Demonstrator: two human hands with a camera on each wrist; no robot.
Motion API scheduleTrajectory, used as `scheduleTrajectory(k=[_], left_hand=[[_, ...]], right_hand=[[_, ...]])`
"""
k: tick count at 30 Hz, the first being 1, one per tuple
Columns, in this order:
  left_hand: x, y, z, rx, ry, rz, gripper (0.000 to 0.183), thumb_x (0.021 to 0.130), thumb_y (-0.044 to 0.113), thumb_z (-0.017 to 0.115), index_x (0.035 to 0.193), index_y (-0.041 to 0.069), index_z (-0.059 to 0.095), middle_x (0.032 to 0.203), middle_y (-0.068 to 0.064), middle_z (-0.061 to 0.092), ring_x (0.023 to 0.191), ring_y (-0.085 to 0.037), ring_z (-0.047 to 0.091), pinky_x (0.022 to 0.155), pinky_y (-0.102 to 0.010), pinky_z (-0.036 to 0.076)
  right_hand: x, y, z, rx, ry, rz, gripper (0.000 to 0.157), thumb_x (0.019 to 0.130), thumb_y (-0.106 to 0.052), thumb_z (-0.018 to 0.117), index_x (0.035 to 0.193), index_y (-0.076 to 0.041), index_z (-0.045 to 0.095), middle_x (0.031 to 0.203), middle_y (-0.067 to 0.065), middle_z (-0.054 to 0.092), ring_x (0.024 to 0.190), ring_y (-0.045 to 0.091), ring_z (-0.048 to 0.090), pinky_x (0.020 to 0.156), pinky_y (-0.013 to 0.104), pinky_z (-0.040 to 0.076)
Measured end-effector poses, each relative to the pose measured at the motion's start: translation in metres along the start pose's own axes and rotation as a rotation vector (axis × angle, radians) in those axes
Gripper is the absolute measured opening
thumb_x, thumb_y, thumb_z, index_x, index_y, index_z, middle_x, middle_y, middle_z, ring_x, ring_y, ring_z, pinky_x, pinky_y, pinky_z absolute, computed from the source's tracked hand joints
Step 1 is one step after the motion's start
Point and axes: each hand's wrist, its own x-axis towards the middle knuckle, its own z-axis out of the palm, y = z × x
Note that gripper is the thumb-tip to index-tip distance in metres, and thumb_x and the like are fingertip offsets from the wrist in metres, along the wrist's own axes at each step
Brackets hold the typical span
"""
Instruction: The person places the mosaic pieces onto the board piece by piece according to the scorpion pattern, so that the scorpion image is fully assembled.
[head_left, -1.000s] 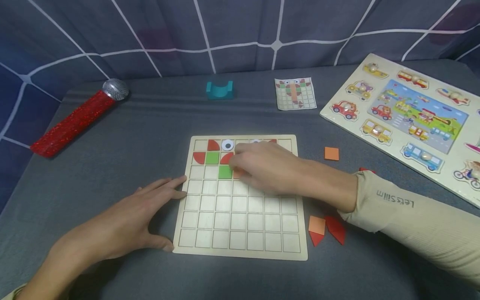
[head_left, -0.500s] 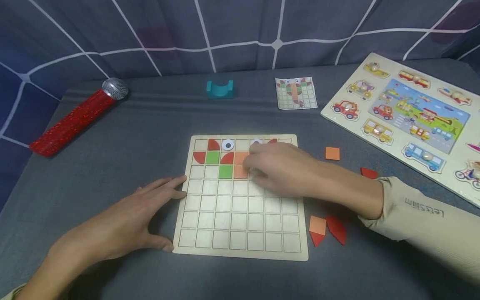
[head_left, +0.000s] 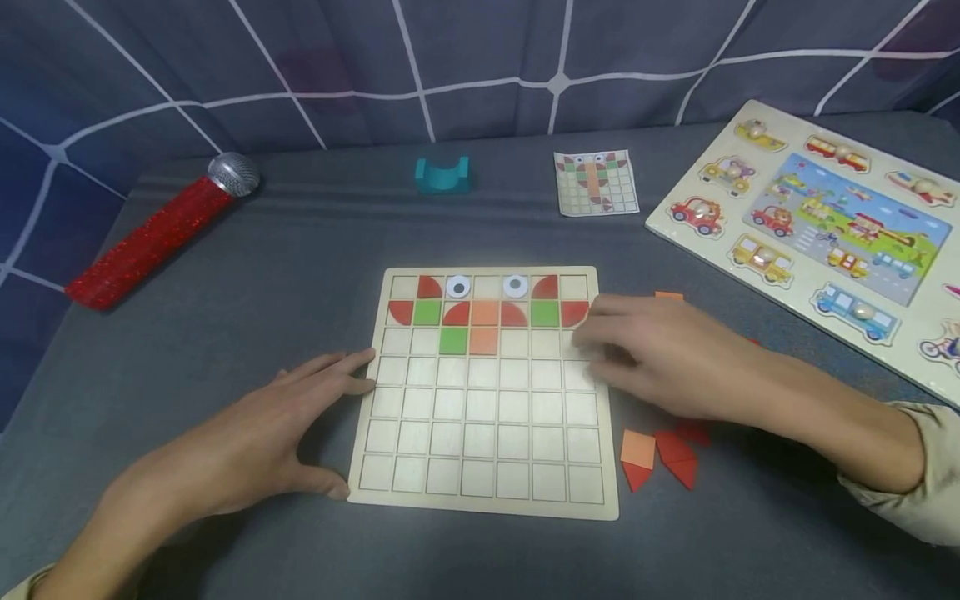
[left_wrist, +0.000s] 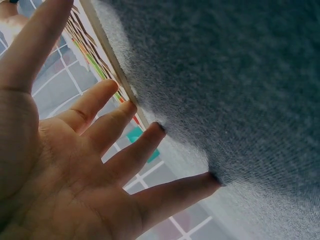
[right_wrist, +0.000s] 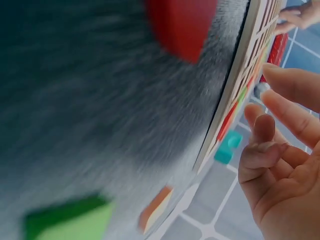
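the left hand (head_left: 255, 442), fingers spread, touches the left edge of the wooden board (head_left: 481, 408), loose tiles (head_left: 638, 448) lie by its near right corner, the right hand (head_left: 667, 358), fingers loosely bent and released, hovers at its right edge, and a card (head_left: 597, 183) lies near the far edge of the table (head_left: 315, 242).

The head camera looks from above, forward and down, and takes in the worktop (head_left: 300, 242), the left hand (head_left: 277, 433), the right hand (head_left: 667, 354) and the lined cloth (head_left: 487, 50) behind. The left wrist camera sits very near to its hand and looks, strongly tilted, low across the worktop. The right wrist camera does likewise from the opposite side of the grid board (head_left: 480, 442). All three views share this board and the teal holder (head_left: 442, 179).
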Motion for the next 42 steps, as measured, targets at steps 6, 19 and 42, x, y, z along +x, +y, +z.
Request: scheduleTrajectory(k=[6,19,42], left_hand=[[-0.001,0.001,0.0,0.005,0.007,0.005,0.098,0.055,0.048,0.094,0.14,0.025,0.05,0.159,-0.003,0.03,0.143,-0.037,0.026,0.102,-0.073,0.025],[-0.002,0.001,0.0,-0.008,0.01,0.017,0.097,0.057,0.049,0.092,0.141,0.026,0.049,0.159,-0.001,0.028,0.143,-0.037,0.026,0.103,-0.072,0.025],[-0.002,-0.001,0.0,0.002,0.012,0.031,0.096,0.059,0.051,0.091,0.141,0.025,0.048,0.16,-0.003,0.027,0.144,-0.038,0.025,0.102,-0.073,0.025]], right_hand=[[-0.031,0.014,-0.007,-0.083,-0.007,0.086,0.034,0.077,-0.018,0.084,0.11,-0.02,0.073,0.101,-0.008,0.062,0.087,0.009,0.056,0.071,0.035,0.052],[-0.085,0.052,-0.005,-0.269,-0.067,0.259,0.051,0.069,-0.026,0.09,0.117,-0.019,0.072,0.097,-0.004,0.052,0.07,0.008,0.044,0.056,0.026,0.038],[-0.088,0.055,-0.004,-0.252,-0.103,0.235,0.046,0.072,-0.015,0.088,0.114,-0.022,0.071,0.099,-0.008,0.059,0.076,0.006,0.051,0.064,0.032,0.049]])
